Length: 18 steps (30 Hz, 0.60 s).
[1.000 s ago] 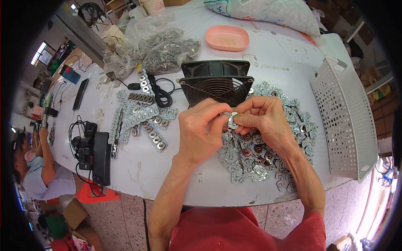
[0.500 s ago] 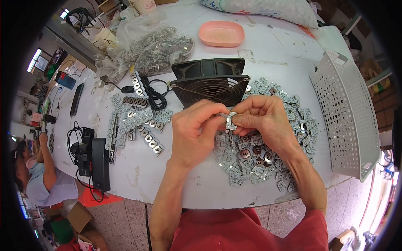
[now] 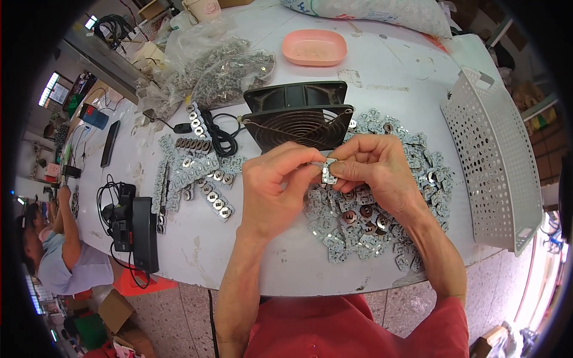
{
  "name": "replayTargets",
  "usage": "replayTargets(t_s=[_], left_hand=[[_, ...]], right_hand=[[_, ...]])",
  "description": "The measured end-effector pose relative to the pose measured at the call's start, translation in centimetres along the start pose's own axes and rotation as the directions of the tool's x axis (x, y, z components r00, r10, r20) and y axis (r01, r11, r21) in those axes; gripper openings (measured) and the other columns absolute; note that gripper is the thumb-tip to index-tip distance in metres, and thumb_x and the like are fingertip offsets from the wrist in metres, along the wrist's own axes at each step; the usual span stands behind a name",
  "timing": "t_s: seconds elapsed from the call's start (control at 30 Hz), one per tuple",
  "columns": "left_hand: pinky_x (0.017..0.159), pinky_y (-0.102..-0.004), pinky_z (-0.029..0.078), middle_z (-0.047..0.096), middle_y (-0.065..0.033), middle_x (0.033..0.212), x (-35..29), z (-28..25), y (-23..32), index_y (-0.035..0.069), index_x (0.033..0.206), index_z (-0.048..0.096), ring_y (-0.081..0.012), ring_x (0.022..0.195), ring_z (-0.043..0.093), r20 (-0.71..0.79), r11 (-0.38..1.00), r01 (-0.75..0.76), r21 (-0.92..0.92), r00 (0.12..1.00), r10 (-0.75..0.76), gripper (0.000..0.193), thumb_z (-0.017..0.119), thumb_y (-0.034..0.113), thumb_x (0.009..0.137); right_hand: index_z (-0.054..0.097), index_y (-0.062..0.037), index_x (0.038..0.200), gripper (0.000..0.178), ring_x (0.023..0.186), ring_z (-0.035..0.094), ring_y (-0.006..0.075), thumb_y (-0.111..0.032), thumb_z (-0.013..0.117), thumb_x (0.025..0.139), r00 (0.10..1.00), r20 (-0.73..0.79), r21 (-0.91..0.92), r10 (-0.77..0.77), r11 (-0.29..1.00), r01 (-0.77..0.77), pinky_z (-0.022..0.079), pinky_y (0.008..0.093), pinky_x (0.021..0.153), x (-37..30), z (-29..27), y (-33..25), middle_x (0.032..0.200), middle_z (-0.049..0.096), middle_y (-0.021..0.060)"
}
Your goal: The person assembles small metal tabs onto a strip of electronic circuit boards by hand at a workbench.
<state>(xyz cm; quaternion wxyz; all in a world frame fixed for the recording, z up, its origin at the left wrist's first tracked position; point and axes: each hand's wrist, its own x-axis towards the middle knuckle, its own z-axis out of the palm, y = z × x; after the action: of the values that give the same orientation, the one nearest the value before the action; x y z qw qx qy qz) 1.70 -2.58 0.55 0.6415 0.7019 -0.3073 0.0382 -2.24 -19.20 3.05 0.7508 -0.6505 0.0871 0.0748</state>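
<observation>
Between both hands is a small silvery metal piece (image 3: 329, 173) with cut-outs, pinched at its edges. My left hand (image 3: 276, 190) grips it from the left, thumb and forefinger closed together. From the right, my right hand (image 3: 382, 173) pinches it with thumb and fingers. Beneath and beside the right hand spreads a loose pile of similar metal pieces (image 3: 334, 238), some with round brown or silver discs. To the left of my hands, more pieces are laid in rows (image 3: 191, 167). A black fan (image 3: 296, 122) with a wire guard stands just beyond my fingers.
A grey perforated basket (image 3: 486, 173) stands at the right edge. Farther back are a pink dish (image 3: 314, 48) and plastic bags of metal parts (image 3: 230, 74). On the left lie a black power adapter (image 3: 143, 232) with cords and a phone (image 3: 110, 143). Another person (image 3: 65, 250) sits far left.
My hands keep the metal piece at nearly the same spot, with very slight finger movement. The whole view has shifted a little.
</observation>
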Motion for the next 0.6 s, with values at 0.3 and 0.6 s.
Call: replayTargets(t_s=[0.3,0.6], left_hand=[[0.050,-0.0234,0.048,0.061,-0.0095,0.072,-0.1,0.4,-0.3,-0.003,0.082,0.062,-0.0154,0.058,0.061,-0.012,0.991,-0.093,0.101,0.995,0.095,0.011,0.056,-0.009,0.074],[0.049,-0.0267,0.045,0.060,-0.0102,0.073,-0.4,1.1,-0.4,-0.002,0.081,0.060,-0.0193,0.058,0.058,-0.060,0.936,-0.222,0.275,0.967,0.247,0.015,0.055,-0.012,0.072]], right_hand=[[0.063,0.0053,0.083,0.010,0.057,0.060,0.0112,0.001,0.065,0.074,1.000,-0.006,-0.028,-0.007,1.000,0.006,0.051,0.0215,0.054,0.0,0.0,-0.1,0.071,0.064,0.0105],[0.063,0.0053,0.083,0.011,0.057,0.060,0.0108,0.000,0.065,0.074,1.000,0.003,-0.019,-0.025,1.000,0.025,0.050,0.0208,0.054,0.1,-0.1,0.3,0.069,0.064,0.0098]])
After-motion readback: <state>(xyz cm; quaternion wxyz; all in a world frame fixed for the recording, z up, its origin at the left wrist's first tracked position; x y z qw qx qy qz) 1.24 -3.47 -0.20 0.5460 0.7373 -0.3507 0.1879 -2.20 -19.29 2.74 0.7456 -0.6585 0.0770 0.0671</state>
